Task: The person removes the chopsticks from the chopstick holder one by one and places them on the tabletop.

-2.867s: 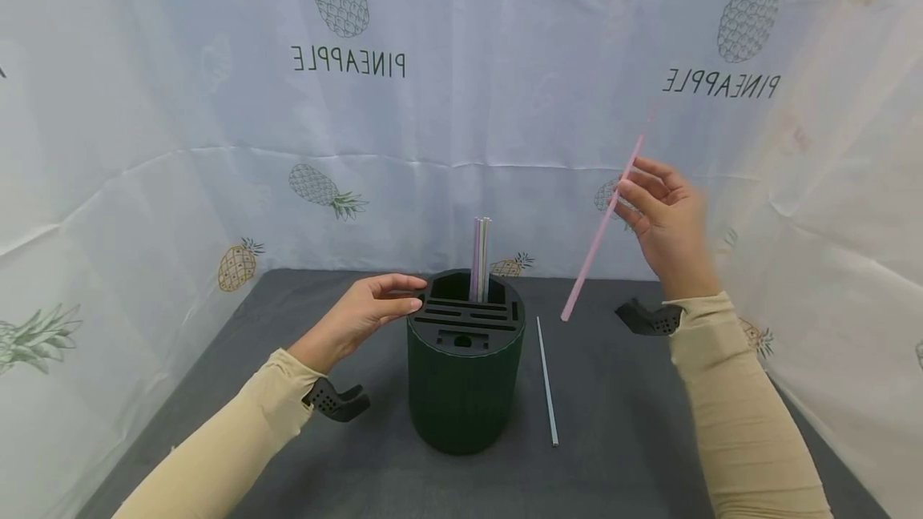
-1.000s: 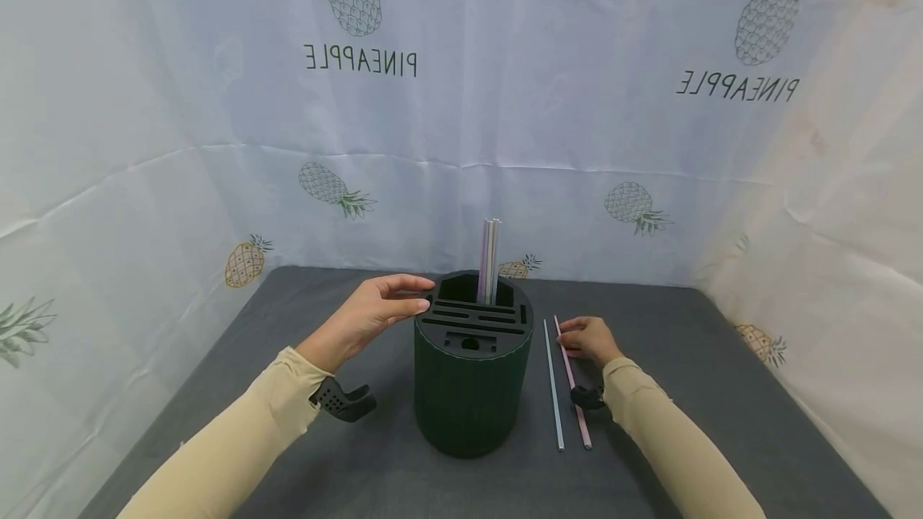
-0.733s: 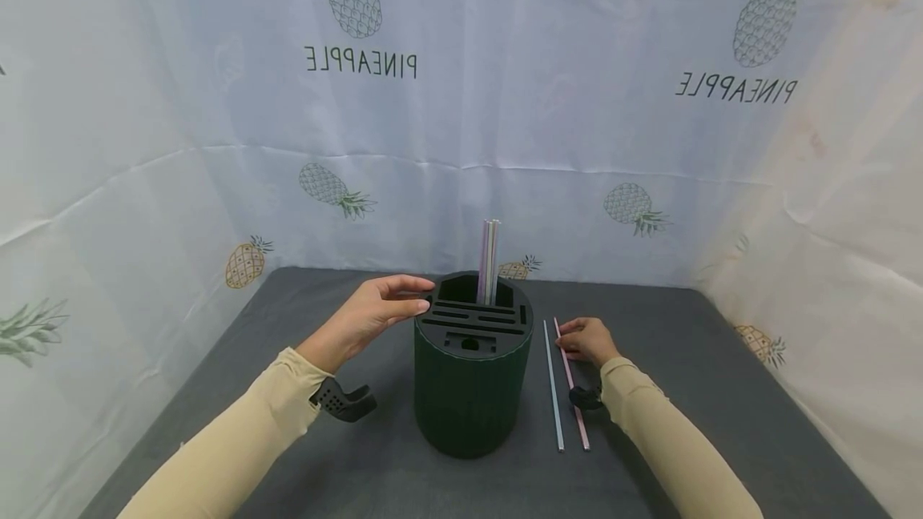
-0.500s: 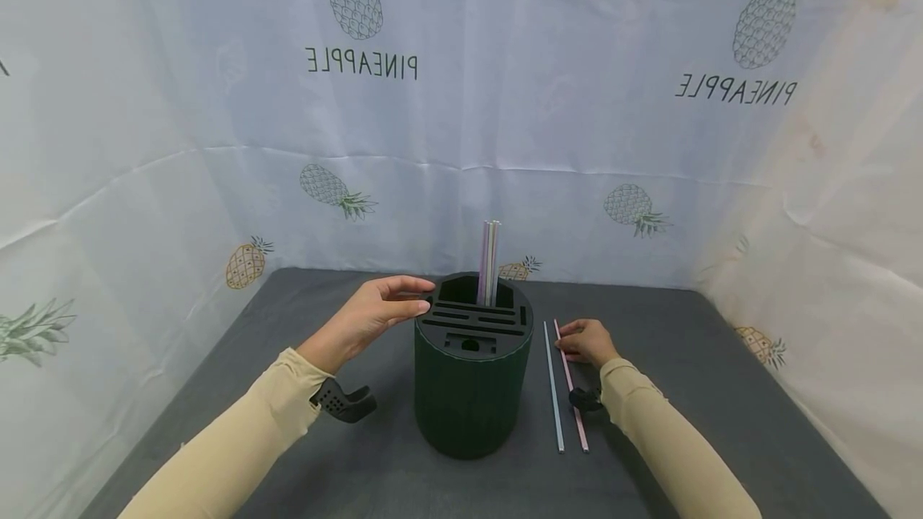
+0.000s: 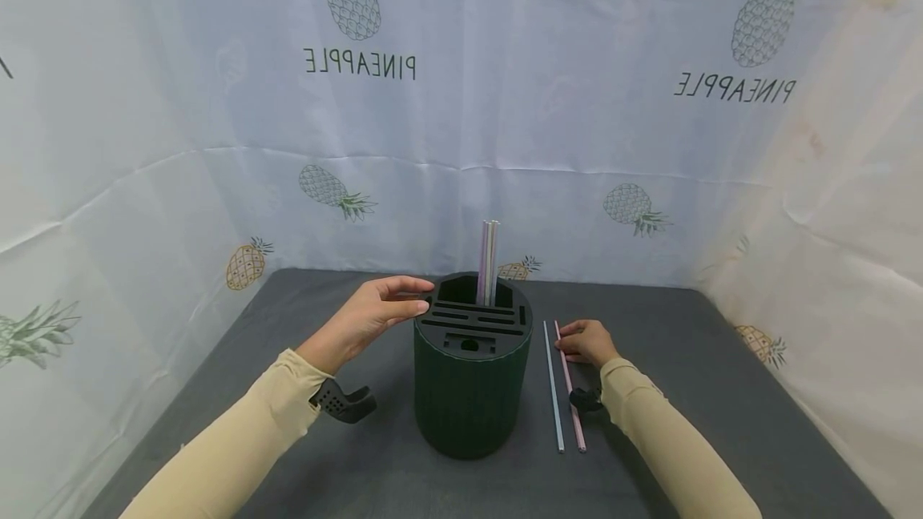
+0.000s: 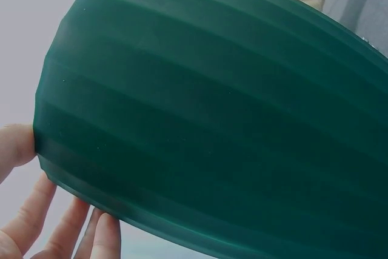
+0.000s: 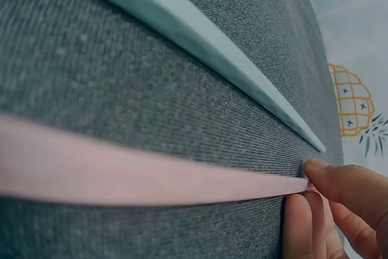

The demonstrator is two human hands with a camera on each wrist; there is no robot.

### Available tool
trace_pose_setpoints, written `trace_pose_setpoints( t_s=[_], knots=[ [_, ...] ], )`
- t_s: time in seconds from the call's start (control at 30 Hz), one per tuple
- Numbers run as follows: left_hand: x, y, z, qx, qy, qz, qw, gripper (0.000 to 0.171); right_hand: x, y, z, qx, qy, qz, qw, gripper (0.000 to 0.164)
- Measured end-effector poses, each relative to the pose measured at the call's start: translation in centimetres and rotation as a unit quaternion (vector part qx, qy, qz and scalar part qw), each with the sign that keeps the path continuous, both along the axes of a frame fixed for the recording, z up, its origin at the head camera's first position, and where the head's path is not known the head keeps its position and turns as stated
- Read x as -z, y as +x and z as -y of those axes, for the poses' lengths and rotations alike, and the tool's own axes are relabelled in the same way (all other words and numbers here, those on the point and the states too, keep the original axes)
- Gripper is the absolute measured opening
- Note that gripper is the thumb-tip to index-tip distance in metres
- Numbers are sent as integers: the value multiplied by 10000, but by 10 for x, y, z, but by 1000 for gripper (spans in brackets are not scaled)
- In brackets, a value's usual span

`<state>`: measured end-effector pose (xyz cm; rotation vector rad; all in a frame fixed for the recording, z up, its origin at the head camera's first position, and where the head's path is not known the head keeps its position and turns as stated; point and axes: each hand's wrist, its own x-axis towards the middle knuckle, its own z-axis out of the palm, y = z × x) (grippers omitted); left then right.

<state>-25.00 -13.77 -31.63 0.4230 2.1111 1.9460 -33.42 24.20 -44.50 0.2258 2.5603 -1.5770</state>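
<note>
A round, dark green knife holder [image 5: 469, 391] with a slotted black top stands on the table; its ribbed wall [image 6: 194, 113] fills most of the left wrist view. Several thin straws [image 5: 488, 263] rise from its rear opening. The fingertips and thumb of my left hand [image 5: 368, 317] rest at the left of its rim, fingers fairly straight. To the holder's right, my right hand [image 5: 587, 340] pinches the far end of a pink straw [image 7: 151, 171] between thumb and fingers, low at the table. A pale blue straw [image 5: 554, 391] lies beside it, nearly parallel, between it and the holder.
Dark grey cloth [image 5: 346, 455] covers the table. A white curtain [image 5: 461, 102] printed with pineapples hangs behind and along both sides. Black wrist mounts sit at both cuffs, the right one [image 5: 586, 399] overlapping the pink straw in the head view.
My right hand has brought the pink straw from up in the air down to the table beside the blue one. Lately its near end has shifted slightly left. My left hand keeps its place.
</note>
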Motion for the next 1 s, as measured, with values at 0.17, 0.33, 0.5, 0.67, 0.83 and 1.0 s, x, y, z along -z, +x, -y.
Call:
trace_pose_setpoints(
  t_s=[0.17,0.33,0.5,0.67,0.83,1.0],
  knots=[
    [0,1,0,-11,6,8,10000,47,-1,2,0,23,-31,13,10000,35],
    [0,1,-2,-43,49,86,9999,47,1,2,-2,-26,-150,15,9999,37],
    [0,1,-1,-13,36,53,10000,47,-1,0,-11,-37,-749,15,9972,40],
    [1,1,-1,32,62,14,10000,47,-28,2,-18,-125,-1847,-223,9825,51],
    [1,1,-1,23,95,58,9999,47,-77,6,-12,-361,-2997,-454,9523,54],
    [0,2,0,35,79,26,10000,48,-125,13,5,-657,-3686,-970,9222,39]
  ],
)
